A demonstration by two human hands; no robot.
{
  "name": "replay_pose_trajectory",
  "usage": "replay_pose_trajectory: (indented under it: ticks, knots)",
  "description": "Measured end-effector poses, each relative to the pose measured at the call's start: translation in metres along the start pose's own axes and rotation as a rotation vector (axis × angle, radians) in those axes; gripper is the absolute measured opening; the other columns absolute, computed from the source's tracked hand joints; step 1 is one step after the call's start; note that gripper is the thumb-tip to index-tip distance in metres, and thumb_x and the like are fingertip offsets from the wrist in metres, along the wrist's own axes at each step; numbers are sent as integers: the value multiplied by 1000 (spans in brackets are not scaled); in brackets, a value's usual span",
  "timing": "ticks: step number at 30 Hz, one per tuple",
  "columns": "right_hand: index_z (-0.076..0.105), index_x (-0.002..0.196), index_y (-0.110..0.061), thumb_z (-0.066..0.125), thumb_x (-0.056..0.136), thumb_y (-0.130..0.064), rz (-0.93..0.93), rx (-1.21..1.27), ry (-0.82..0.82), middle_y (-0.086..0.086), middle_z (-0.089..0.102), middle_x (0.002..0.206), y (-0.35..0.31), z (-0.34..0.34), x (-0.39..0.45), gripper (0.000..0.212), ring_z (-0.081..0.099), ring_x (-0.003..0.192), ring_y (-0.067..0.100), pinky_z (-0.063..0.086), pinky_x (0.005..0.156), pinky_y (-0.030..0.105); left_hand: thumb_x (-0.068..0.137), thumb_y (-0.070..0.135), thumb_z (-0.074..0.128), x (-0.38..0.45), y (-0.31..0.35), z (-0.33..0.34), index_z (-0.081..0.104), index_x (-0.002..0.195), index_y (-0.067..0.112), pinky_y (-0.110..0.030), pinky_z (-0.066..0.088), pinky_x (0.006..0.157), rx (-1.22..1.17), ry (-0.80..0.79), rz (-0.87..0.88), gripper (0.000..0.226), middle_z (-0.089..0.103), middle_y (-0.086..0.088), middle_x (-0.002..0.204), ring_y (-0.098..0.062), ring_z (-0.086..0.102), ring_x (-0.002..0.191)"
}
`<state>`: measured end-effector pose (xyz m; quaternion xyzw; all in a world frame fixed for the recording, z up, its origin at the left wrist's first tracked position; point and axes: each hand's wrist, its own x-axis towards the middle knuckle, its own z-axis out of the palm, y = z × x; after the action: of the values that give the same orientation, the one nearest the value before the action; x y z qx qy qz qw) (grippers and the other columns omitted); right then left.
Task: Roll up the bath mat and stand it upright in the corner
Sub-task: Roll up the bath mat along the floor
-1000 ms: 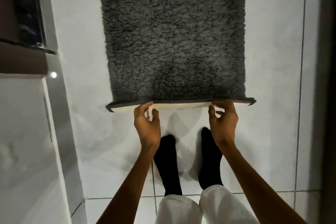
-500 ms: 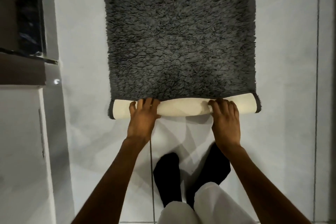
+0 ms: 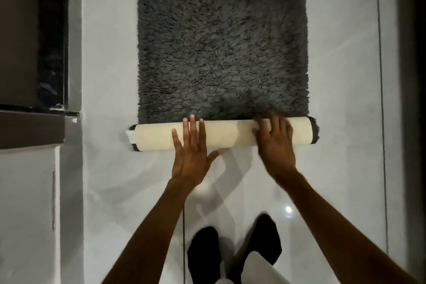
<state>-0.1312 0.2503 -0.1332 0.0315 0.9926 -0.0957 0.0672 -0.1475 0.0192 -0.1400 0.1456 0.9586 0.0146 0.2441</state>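
A pale, glossy tiled floor (image 3: 345,168) fills most of the view, with dark grout lines running along its right side and near its bottom edge. At the floor's left edge stands a dark brown cabinet (image 3: 25,129) above a white panel (image 3: 25,214). Two feet in black socks (image 3: 235,251) stand at the bottom edge.

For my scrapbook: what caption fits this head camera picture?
Two open hands, left and right, roll a grey bath mat.

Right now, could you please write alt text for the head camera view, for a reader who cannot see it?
Two bare hands, the left hand and right hand, press flat on the cream-backed roll of a shaggy dark grey bath mat, most of which lies unrolled on the glossy white tiled floor. Black-socked feet stand below.
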Motion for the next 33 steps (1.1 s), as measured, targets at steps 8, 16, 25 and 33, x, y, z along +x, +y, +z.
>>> replay_pose_trajectory:
  ticks: [8,16,25,33]
  knots:
    - [40,153,-2,49,99,-56,-197,-107,-275,24,45,157,-23,1,5,77,42,147,40,37,119,59,87,78,0,104,-20,-68,-4,162,7,-60,2,127,-110,6,33,103,-4,-15,173,-33,-8,159]
    - [13,161,-1,22,99,-70,-108,-89,-292,25,8,170,-37,-24,127,93,6,159,40,16,125,65,104,57,3,91,-24,-89,2,163,7,-58,11,128,-86,80,207,77,-4,-14,173,-29,-4,160]
    - [22,161,-9,28,106,-55,-31,20,-187,18,16,171,-38,-65,244,72,14,159,37,19,128,55,101,64,20,177,-33,-130,14,162,5,-61,25,122,81,80,213,85,8,-20,171,-38,8,158]
    - [53,146,-5,55,98,-45,-181,-140,-202,22,56,149,-40,-70,252,62,55,138,40,48,111,52,93,76,24,317,-65,-206,-4,162,4,-55,6,129,121,151,168,103,-10,-20,171,-36,-8,158]
